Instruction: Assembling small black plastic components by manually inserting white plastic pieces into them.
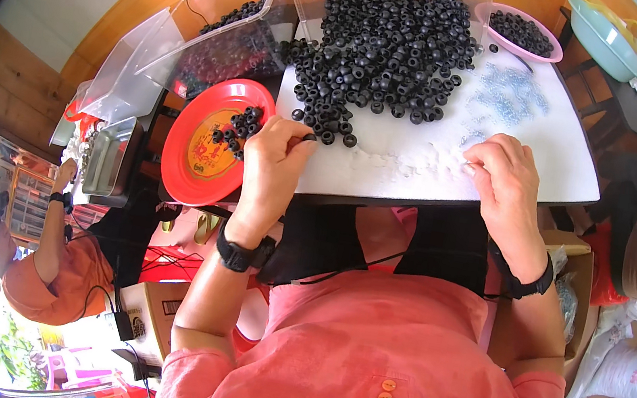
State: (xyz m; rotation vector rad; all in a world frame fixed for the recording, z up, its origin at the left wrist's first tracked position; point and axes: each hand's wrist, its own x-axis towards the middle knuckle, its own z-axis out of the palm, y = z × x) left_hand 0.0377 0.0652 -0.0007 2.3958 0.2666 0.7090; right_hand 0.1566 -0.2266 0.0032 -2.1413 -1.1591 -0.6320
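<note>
Fingertips (301,136) of our left hand (274,164) are pinched shut on one small black ring (310,137) at the near edge of the white board (388,168), just beside the red plate (200,142) that holds a few more rings. Our right hand (504,180) rests on the board with its fingers curled down over the scattered small pale pieces (429,162), though we cannot tell whether they grip one. We see the big heap of black rings (385,41) lying farther up the board, with a pink bowl (487,11) of rings at its far right corner.
</note>
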